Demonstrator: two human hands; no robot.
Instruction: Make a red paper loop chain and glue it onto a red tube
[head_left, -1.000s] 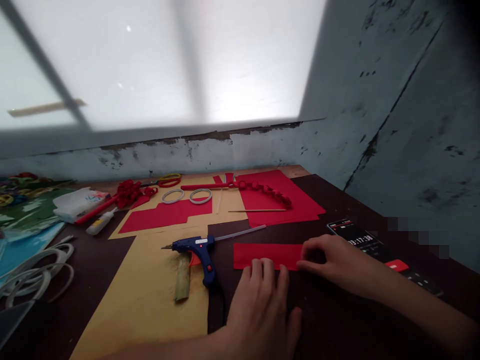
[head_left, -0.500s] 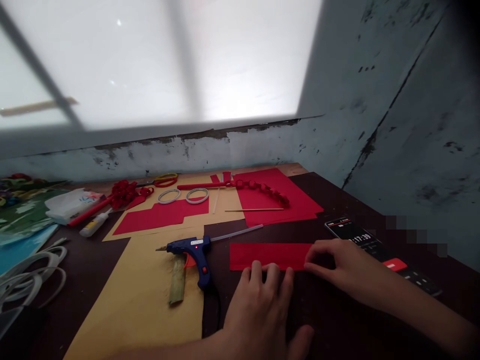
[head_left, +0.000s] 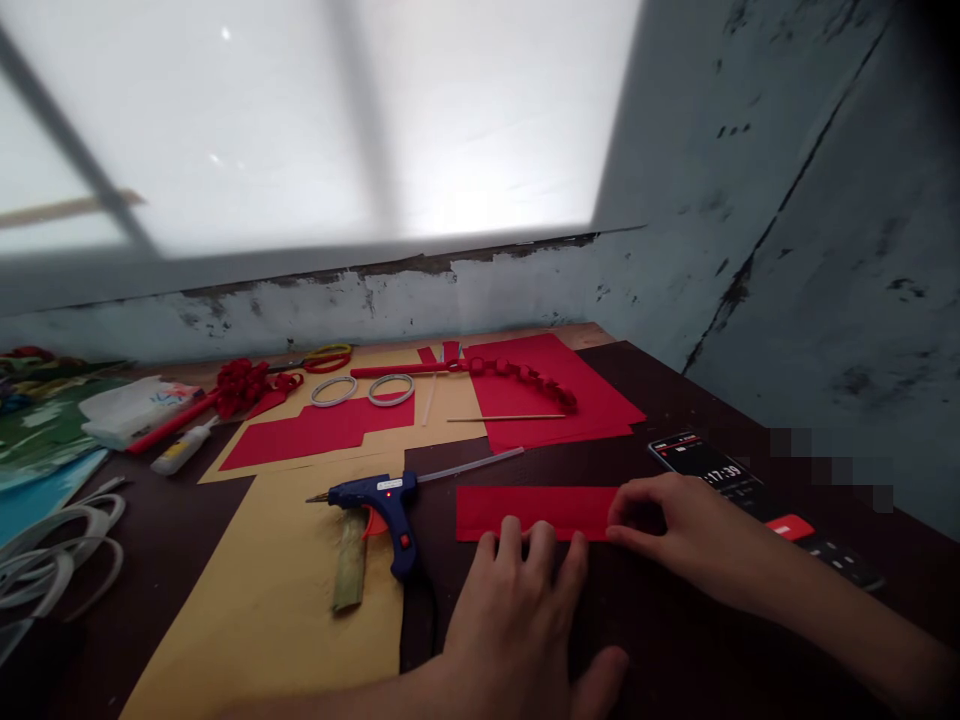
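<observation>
A red paper strip (head_left: 525, 507) lies lengthwise on the dark table before me, with a fold line along its near edge. My left hand (head_left: 517, 590) rests over that edge, its fingers spread and their tips on the paper. At the strip's right end, my right hand (head_left: 660, 525) pinches the near corner between thumb and fingers. To the left, a blue hot glue gun (head_left: 375, 495) with a lit red light leans on a piece of bamboo (head_left: 350, 565). A clear glue stick (head_left: 472, 464) extends from its back.
A phone (head_left: 712, 475) showing a timer lies by my right forearm. Behind are red sheets (head_left: 600, 395), a paper chain (head_left: 525, 370), a thin stick (head_left: 506, 418), tape rolls (head_left: 390, 391) and scissors (head_left: 328, 358). A glue bottle (head_left: 182, 449) and coiled cable (head_left: 97, 525) are left.
The view has shifted slightly, so the tabletop things sit a little further left. Both hands keep their places on the red paper strip.
</observation>
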